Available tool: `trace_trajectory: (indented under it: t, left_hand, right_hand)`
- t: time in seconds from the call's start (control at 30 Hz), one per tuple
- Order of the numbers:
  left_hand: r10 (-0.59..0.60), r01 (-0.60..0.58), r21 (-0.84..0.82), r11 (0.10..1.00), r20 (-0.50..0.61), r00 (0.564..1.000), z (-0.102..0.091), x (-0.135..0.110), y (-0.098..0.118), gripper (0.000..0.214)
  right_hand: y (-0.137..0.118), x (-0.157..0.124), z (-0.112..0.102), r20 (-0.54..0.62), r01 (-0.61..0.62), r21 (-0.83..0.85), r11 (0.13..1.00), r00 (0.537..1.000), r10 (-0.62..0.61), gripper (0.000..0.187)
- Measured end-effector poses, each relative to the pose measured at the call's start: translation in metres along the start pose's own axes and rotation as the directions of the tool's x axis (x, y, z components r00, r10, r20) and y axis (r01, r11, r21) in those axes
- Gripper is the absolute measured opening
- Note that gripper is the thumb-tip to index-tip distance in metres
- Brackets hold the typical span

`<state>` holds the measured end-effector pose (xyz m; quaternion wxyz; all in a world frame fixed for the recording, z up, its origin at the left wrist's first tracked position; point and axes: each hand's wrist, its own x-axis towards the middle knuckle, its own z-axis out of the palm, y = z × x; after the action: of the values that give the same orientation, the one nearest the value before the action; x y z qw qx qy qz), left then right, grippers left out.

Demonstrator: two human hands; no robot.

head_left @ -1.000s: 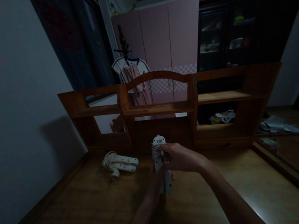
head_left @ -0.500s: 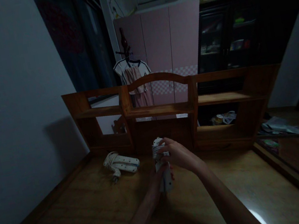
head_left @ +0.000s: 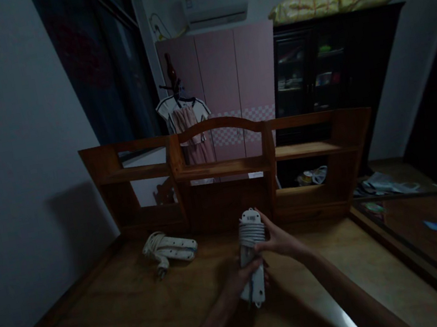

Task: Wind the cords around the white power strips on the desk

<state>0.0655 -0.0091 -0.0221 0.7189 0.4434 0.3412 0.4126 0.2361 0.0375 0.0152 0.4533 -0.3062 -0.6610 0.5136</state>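
A white power strip (head_left: 258, 283) is held up over the wooden tabletop, tilted, with its grey-white cord (head_left: 251, 232) wound in several turns round its upper part. My left hand (head_left: 240, 284) is closed round the lower half, thumb across the front and fingertips showing at the far side. Against the right edge of the coil, my right hand (head_left: 276, 240) grips the strip with its thumb on the front; its other fingers are partly hidden behind. To the left, a second power strip (head_left: 178, 248) lies on the table, its cord bundled at one end and the plug towards me.
A low wooden shelf unit (head_left: 223, 169) runs along the back of the tabletop (head_left: 115, 322). The wall (head_left: 16, 193) borders the left side, and a raised wooden edge (head_left: 404, 255) the right. Beyond stand a pink wardrobe (head_left: 219, 73) and a dark cabinet (head_left: 352, 61).
My view has shifted. The held power strip has turned so that its coil and underside face me more, and my right hand has moved from over the coil to its right edge.
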Motion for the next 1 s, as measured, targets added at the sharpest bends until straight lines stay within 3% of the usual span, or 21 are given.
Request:
trace_trajectory:
  t: [0.1,0.23,0.37,0.5,0.57,0.67,0.83,0.9,1.0]
  left_hand:
    - [-0.055,0.054,0.042,0.998,0.021,0.998,0.028,0.004,-0.013,0.051]
    - [0.031,-0.004,0.168,0.986,-0.156,0.987,0.072,0.028,-0.024,0.064]
    - [0.08,-0.037,0.213,0.976,-0.193,0.978,0.112,0.062,-0.035,0.08]
    - [0.171,-0.116,0.264,0.957,-0.196,0.966,0.139,0.092,-0.056,0.096]
    - [0.244,-0.186,0.341,0.921,-0.137,0.96,0.146,0.105,-0.065,0.095]
    - [0.228,-0.176,0.561,0.809,-0.022,0.973,0.146,0.119,-0.073,0.087]
    - [0.151,-0.077,0.788,0.611,-0.021,0.988,0.131,0.126,-0.068,0.08]
    - [0.144,-0.073,0.88,0.47,0.004,0.99,0.126,0.124,-0.062,0.074]
    - [0.133,-0.102,0.978,0.182,0.078,0.988,0.123,0.118,-0.053,0.052]
  right_hand:
    - [0.001,-0.029,-0.014,-0.075,-0.06,0.092,0.994,0.995,0.067,0.104]
    - [0.013,-0.06,-0.039,-0.202,-0.104,0.267,0.958,0.966,0.161,0.065]
    - [0.028,-0.079,-0.062,-0.369,-0.008,0.437,0.899,0.91,0.187,0.056]
    - [0.03,-0.092,-0.084,-0.421,0.027,0.439,0.898,0.889,0.179,0.053]
    - [0.032,-0.096,-0.096,-0.443,0.016,0.412,0.911,0.877,0.185,0.053]
    - [0.041,-0.097,-0.113,-0.516,-0.005,0.342,0.94,0.835,0.192,0.054]
    - [0.057,-0.094,-0.125,-0.541,-0.092,0.2,0.975,0.82,0.189,0.054]
    - [0.057,-0.094,-0.123,-0.534,-0.122,0.14,0.983,0.827,0.179,0.056]
    - [0.05,-0.094,-0.118,-0.539,-0.144,0.007,0.99,0.833,0.125,0.059]
